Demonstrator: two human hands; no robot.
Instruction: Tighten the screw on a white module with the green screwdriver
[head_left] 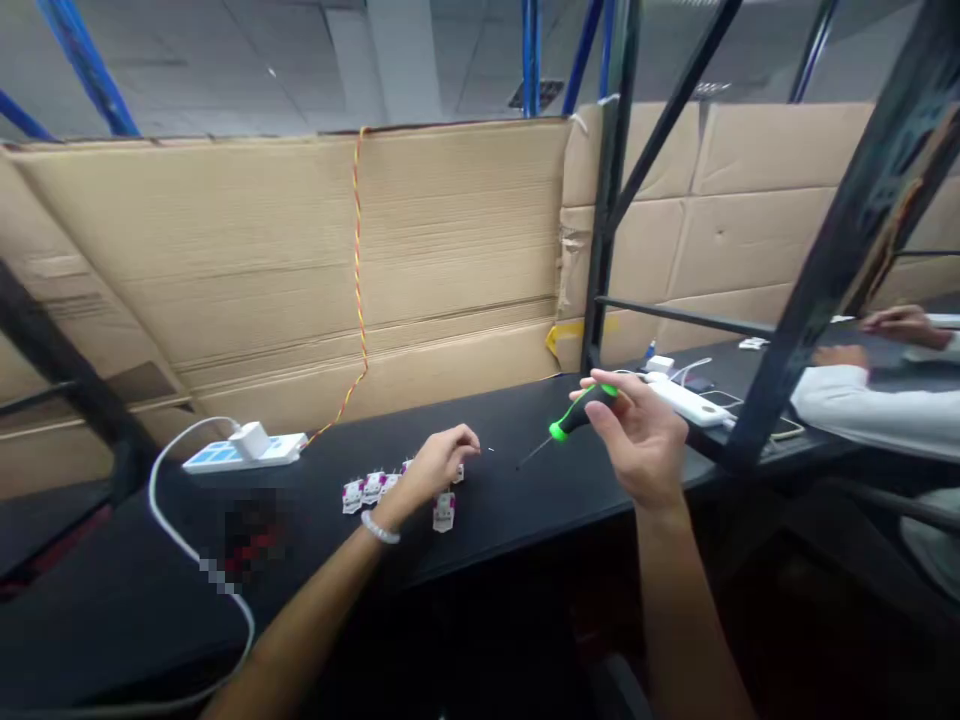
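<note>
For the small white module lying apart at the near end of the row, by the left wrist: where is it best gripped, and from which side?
Probably by its two long side edges, pinched from straight above. The white module lies flat on the black table, apart from the row, so its sides are free; the left hand sits just behind it. The right hand holds the screwdriver.

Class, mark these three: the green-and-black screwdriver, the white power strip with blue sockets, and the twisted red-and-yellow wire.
green-and-black screwdriver (581, 413): head view, on its handle.
white power strip with blue sockets (225, 456): head view, on its top face.
twisted red-and-yellow wire (359, 270): head view, on its hanging stretch.
</note>
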